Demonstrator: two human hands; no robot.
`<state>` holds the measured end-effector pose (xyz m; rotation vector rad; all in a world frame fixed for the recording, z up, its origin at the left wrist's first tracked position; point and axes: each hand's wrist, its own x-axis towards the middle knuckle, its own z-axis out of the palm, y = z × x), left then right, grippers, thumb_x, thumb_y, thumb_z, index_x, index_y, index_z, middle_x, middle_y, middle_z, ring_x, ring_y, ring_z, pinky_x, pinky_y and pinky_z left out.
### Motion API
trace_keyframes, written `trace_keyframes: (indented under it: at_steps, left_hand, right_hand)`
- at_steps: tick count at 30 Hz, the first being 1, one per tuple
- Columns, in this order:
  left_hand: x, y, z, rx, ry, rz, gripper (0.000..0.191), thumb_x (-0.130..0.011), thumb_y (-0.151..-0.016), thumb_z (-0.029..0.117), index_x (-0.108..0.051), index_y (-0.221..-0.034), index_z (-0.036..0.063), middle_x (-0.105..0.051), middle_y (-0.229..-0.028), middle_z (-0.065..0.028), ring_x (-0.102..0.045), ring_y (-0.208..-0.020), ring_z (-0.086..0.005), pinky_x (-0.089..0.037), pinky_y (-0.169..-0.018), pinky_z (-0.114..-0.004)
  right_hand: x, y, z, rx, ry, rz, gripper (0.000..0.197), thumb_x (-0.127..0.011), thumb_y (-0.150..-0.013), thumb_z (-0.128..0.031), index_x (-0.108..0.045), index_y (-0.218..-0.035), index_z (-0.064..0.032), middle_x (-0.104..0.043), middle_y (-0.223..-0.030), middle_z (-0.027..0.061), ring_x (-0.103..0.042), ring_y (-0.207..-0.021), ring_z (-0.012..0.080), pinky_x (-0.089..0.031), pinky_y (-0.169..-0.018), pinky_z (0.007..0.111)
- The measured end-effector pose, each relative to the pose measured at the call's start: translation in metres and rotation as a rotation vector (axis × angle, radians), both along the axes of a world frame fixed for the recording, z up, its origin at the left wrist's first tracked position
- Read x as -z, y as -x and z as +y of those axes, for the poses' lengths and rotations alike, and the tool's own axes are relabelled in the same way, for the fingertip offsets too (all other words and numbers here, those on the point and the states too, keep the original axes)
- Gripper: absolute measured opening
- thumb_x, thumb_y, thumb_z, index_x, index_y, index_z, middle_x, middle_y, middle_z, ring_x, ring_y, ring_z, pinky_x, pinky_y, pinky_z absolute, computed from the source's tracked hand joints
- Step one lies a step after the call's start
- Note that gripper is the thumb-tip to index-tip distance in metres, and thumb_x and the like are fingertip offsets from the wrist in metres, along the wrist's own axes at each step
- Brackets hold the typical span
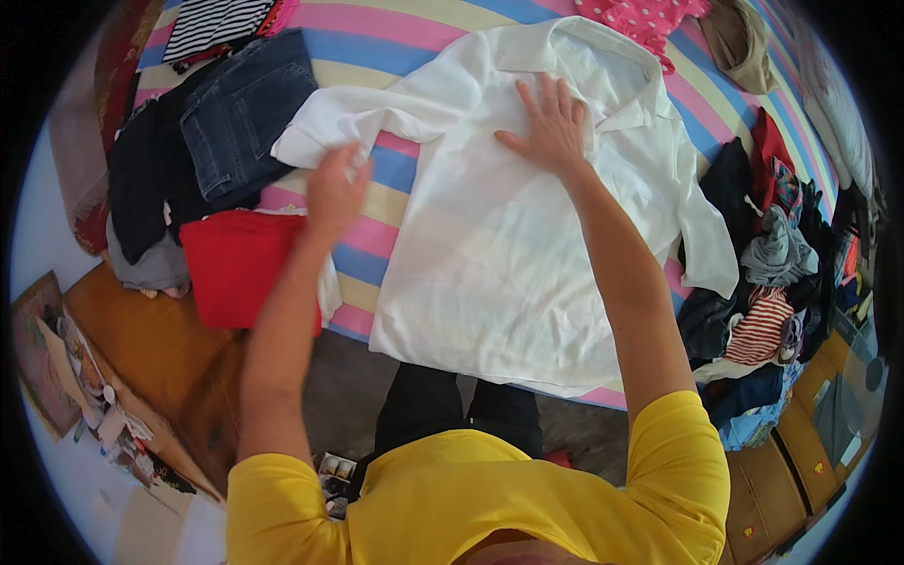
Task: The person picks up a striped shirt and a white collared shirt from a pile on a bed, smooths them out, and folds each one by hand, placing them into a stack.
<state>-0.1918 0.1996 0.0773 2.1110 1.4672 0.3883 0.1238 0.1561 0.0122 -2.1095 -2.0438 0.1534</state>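
A white collared shirt (494, 247) lies spread out on a striped bedsheet (367, 240), its collar away from me and its hem towards me. My right hand (554, 127) rests flat on the upper chest of the shirt, just below the collar, fingers spread and holding nothing. At the end of the left-side sleeve (332, 113), my left hand (337, 185) has its fingers curled, with a bit of white cloth between them; it is slightly blurred. The other sleeve (710, 247) hangs down along the right side, bent over the sheet.
Folded blue jeans (247, 120) and a folded red garment (244, 268) lie left. At the far left is a striped black-and-white garment (215, 28). A heap of mixed clothes (763, 304) lies right. Behind the collar are a pink dotted garment (643, 25) and a tan garment (738, 46).
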Motion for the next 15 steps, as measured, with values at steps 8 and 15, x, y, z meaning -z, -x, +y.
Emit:
trace_keyframes:
  at_steps: [8, 15]
  left_hand:
    - [0.042, 0.006, -0.142, -0.455, 0.412, 0.038, 0.032, -0.065, -0.078, 0.030, -0.059, -0.091, 0.0018, -0.061, -0.076, -0.0111, -0.058, -0.071, -0.0261, -0.045, -0.065, -0.033]
    - [0.086, -0.023, -0.053, -0.490, 0.699, -0.392, 0.033, -0.059, -0.084, 0.033, -0.061, -0.090, 0.0010, -0.064, -0.082, -0.0078, -0.062, -0.076, -0.0190, -0.047, -0.065, -0.031]
  right_hand:
    - [0.001, 0.095, -0.144, -0.248, 0.092, 0.263, 0.066, -0.066, -0.070, -0.046, -0.045, -0.128, -0.0224, -0.028, -0.142, 0.0135, -0.022, -0.132, 0.0357, -0.020, -0.099, 0.060]
    - [0.017, -0.012, -0.236, 0.562, -0.244, 0.088, 0.054, -0.067, -0.072, -0.028, -0.050, -0.119, -0.0070, -0.046, -0.127, 0.0181, -0.040, -0.117, 0.0385, -0.031, -0.096, 0.048]
